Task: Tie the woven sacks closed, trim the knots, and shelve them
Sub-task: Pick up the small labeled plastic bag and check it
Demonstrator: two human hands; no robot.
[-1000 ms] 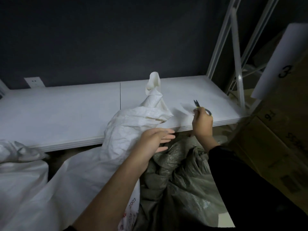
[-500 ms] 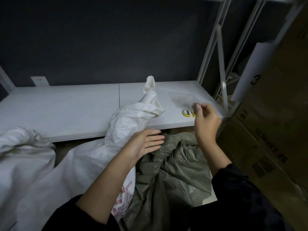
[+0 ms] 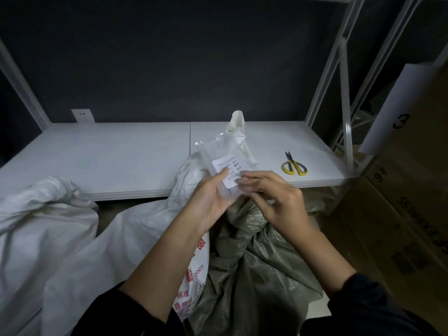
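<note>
Woven sack (image 3: 145, 238) is being blocked beyond the fingers by a clear packet (image 3: 218, 154) being pinched by left hand (image 3: 208, 202) and right hand (image 3: 278, 202); scissors (image 3: 294, 166) rightward.

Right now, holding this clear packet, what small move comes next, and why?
Probably pull the clear packet open at its near end to take something out: the left hand grips it, the right hand pinches that end, the grey-green sack lies below, and the scissors lie on the shelf.

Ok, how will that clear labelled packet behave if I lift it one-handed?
The clear packet looks glossy, so probably slippery. It stands upright above the left hand and right hand unsupported, so likely fairly stiff. It is thin and see-through, so probably light.
</note>
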